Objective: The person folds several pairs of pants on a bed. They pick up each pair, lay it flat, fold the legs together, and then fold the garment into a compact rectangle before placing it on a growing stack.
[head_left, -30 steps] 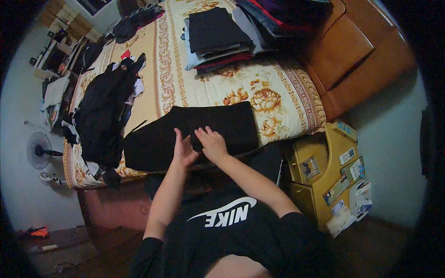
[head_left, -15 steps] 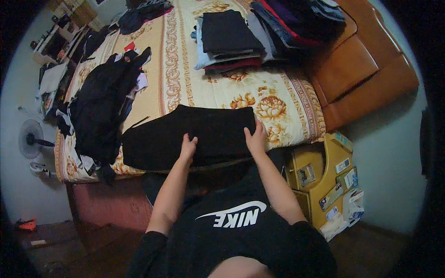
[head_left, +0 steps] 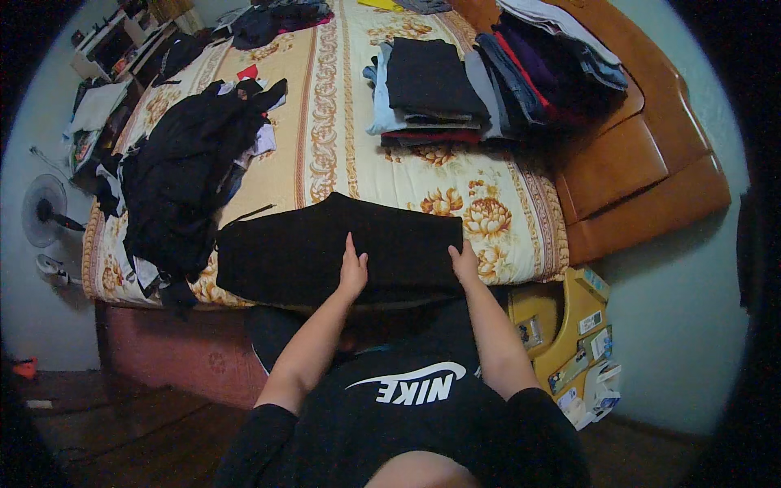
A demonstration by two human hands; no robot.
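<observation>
A pair of black trousers, folded lengthwise, lies flat along the bed's near edge, with a dark cord sticking out at its left end. My left hand rests on the middle of the cloth, fingers stretched and thumb apart. At the right end, my right hand has the edge of the trousers between thumb and fingers; the fingertips are partly hidden. To the left is a loose heap of dark clothes, touching or close to the trousers.
Beyond the trousers stand a folded clothes stack and a taller clothes pile against the brown headboard. The flowered bedspread covers the bed. A yellow bedside cabinet is at the right, a fan at the left.
The view has shifted, so the bed and clothes appear lower and mostly further right. My left hand's index finger now points out straighter over the trousers; the right hand stays at their right edge.
</observation>
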